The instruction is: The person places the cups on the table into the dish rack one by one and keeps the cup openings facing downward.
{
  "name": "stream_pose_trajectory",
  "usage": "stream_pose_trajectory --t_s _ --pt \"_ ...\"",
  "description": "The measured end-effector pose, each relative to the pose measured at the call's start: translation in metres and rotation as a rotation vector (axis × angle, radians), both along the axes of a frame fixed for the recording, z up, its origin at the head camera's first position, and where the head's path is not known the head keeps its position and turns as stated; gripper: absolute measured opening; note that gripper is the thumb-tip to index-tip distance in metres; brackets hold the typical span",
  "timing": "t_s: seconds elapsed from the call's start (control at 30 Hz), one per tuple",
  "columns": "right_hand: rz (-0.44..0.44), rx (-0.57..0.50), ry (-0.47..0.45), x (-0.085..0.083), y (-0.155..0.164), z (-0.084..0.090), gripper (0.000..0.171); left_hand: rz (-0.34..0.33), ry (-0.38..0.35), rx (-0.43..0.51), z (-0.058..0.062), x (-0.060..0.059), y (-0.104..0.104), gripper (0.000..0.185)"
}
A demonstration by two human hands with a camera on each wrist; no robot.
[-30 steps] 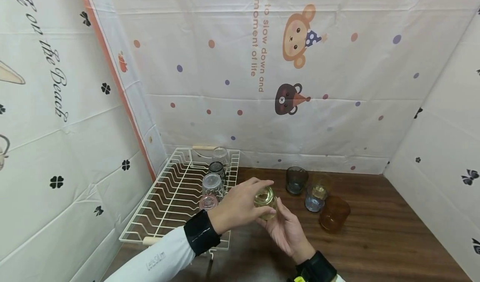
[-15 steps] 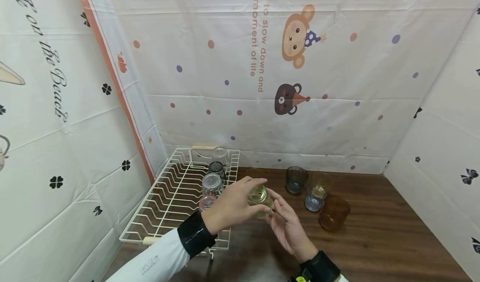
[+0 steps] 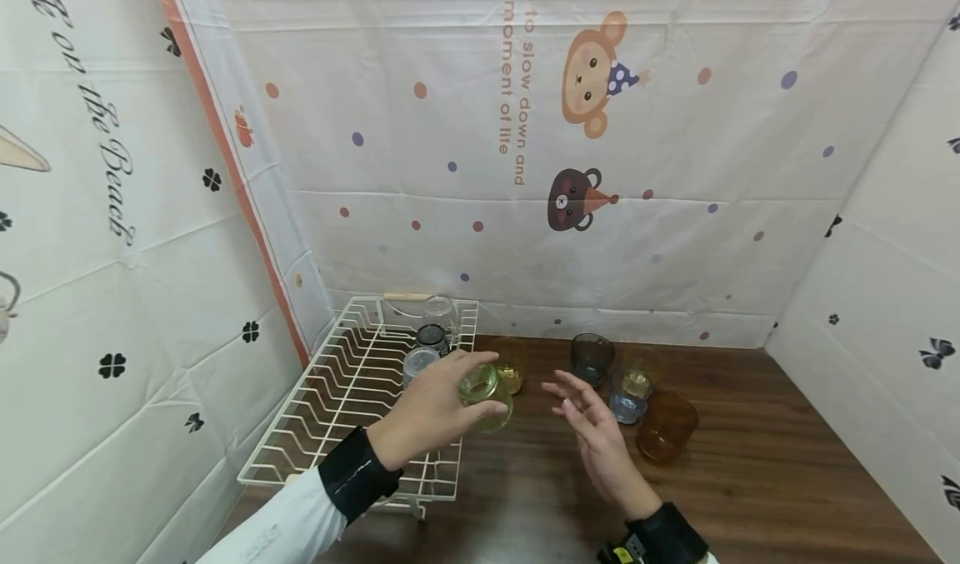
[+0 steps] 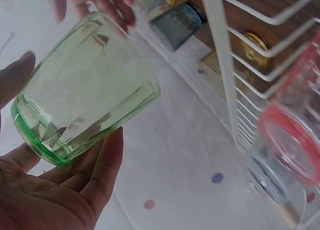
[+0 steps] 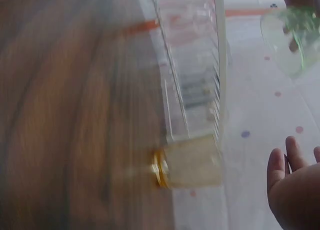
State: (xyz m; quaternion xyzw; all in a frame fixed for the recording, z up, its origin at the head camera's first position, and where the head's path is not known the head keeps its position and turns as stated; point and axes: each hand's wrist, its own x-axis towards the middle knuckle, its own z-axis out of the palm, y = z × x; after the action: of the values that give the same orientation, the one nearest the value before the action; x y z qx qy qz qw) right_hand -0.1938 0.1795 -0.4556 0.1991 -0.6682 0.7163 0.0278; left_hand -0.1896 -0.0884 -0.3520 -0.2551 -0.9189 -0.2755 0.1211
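Printed curtain walls enclose a dark wooden surface (image 3: 735,481). Head view: white wire dish rack (image 3: 330,397) sits at left on the surface, several glasses standing in its far right part. Left hand (image 3: 427,410) grips a green glass (image 3: 486,391), held tilted in the air just past the rack's right edge. Right hand (image 3: 596,435) hovers apart from the glass, fingers straight and spread, holding nothing. On the surface beyond: a yellow glass (image 3: 512,366) beside the rack, a grey glass (image 3: 591,359), a blue glass (image 3: 628,397) and an amber glass (image 3: 667,426) grouped near the right hand.

Left wrist view: green glass (image 4: 85,89) fills the frame, ribbed, thumb and fingers of the left hand (image 4: 55,200) curled round it near its thick base. Rack wires (image 4: 260,49) at right; a pink-rimmed glass (image 4: 295,145) in the rack, blurred.

Right wrist view: heavily blurred. Yellow glass (image 5: 190,162) on the surface next to the rack (image 5: 200,64). Green glass (image 5: 292,37) at upper right. Fingertips of the right hand (image 5: 295,190) relaxed, touching nothing.
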Motion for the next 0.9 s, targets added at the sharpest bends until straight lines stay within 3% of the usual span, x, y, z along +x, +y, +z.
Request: stream_pose_trajectory --t_s 0.13,0.37,0.63,0.77,0.9 --pt "-0.133 0.103 0.134 -0.001 0.013 0.002 0.048 0.055 0.04 -0.003 -0.002 0.002 -0.015 0.068" --pt "-0.293 0.31 0.312 -0.002 0.038 0.005 0.05 0.118 0.043 0.012 -0.003 0.008 -0.041 0.065" --pt "-0.532 0.577 0.421 -0.006 0.075 0.017 0.057 0.155 0.106 0.006 -0.003 0.019 -0.063 0.065" --pt "-0.59 0.636 0.459 -0.011 0.096 0.018 0.057 0.181 0.081 -0.006 -0.005 0.026 -0.074 0.064" --pt "-0.623 0.709 0.438 -0.012 0.111 0.014 0.059 0.178 0.036 -0.003 -0.008 0.033 -0.081 0.062"
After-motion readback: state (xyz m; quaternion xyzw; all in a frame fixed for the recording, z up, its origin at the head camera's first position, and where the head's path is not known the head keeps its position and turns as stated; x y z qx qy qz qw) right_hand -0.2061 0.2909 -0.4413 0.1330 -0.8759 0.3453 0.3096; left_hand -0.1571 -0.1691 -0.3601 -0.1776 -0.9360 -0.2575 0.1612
